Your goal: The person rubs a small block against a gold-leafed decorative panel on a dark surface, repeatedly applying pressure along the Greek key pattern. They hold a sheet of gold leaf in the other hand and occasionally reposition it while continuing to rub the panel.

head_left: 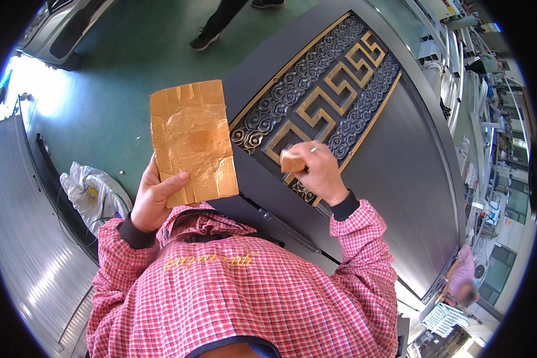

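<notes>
The left hand (155,200) clamps a gold-smeared cardboard palette (192,142) upright at the near left. The right hand (321,173) pinches a small sponge block (292,161) against the door's gold fretwork (334,89). Too much pressure could smear gold onto the dark scrolls (307,77) beside it.

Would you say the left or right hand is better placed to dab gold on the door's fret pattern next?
Right, probably: the right hand pinches the sponge right at the fret pattern, while the left hand holds the gold card away from the door.
</notes>
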`<state>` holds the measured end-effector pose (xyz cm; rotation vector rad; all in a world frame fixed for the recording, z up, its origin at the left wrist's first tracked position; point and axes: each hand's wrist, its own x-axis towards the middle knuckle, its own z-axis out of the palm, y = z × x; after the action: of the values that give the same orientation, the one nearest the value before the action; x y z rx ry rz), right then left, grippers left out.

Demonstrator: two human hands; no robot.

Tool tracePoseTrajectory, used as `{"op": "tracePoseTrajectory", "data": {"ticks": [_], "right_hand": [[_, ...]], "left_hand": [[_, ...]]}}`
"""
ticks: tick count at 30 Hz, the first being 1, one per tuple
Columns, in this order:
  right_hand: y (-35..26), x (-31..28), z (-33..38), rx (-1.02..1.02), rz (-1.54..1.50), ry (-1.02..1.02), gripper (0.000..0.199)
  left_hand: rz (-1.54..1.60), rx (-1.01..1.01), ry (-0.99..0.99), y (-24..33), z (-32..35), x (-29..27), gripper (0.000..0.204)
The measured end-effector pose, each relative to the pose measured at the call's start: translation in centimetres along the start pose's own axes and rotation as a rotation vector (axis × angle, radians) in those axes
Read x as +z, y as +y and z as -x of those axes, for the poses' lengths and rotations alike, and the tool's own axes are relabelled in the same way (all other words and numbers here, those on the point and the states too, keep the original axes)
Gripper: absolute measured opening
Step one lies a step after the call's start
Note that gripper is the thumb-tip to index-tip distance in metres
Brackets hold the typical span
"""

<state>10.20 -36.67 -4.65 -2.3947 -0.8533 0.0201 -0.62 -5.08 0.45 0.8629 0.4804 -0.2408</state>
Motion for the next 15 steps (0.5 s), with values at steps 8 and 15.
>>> {"op": "tracePoseTrajectory", "data": {"ticks": [8, 15], "right_hand": [[-3.7, -2.6, -2.3, 0.245, -0.196, 0.167, 0.034], [-9.5, -2.5, -6.0, -0.108, -0.263, 0.096, 0.044]], "left_hand": [[0.012, 0.000, -0.046, -0.8, -0.4, 0.9, 0.060], [-0.122, 0.003, -0.100, -2.4, -1.2, 1.4, 0.062]]}}
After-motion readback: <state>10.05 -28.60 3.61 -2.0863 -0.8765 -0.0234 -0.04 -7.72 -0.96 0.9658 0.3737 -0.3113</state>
